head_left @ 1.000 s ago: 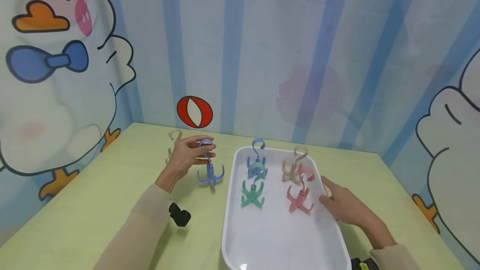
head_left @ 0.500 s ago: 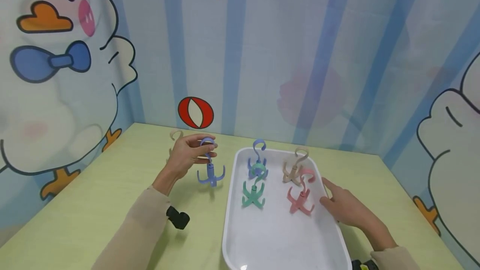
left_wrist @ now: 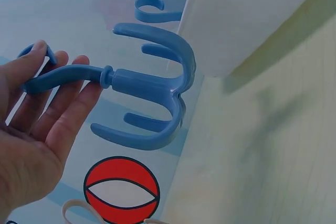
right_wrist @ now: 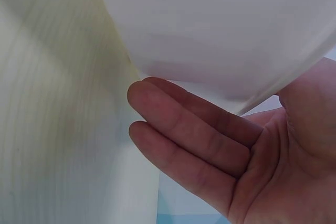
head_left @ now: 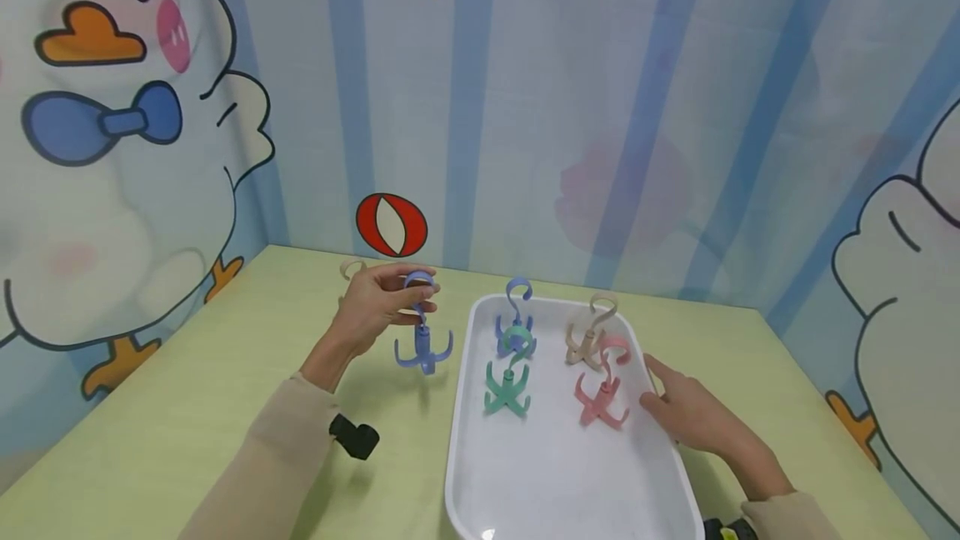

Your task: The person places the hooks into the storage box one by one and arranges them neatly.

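Note:
My left hand (head_left: 367,311) pinches the curved top of a blue four-pronged hanging hook (head_left: 423,348). It hangs prongs down above the table, left of a white tray (head_left: 570,482). In the left wrist view, the thumb and fingers hold the hook's curved neck, and the blue prongs (left_wrist: 178,77) are free. My right hand (head_left: 693,411) holds the tray's right rim, thumb over the edge and the other fingers along the outer wall. Inside the tray stand a blue hook (head_left: 514,332), a green hook (head_left: 507,390), a beige hook (head_left: 585,344) and a pink hook (head_left: 600,402).
Another beige hook (head_left: 352,267) stands behind my left hand, mostly hidden. The pale yellow table (head_left: 225,390) ends at a striped backdrop (head_left: 517,123) printed with ducks and a red ball. Each wrist wears a black camera (head_left: 356,437).
My left hand and the hanging blue hook have shifted very slightly to the right. The right hand, the tray and the hooks in it keep their places; the head view has tilted a little.

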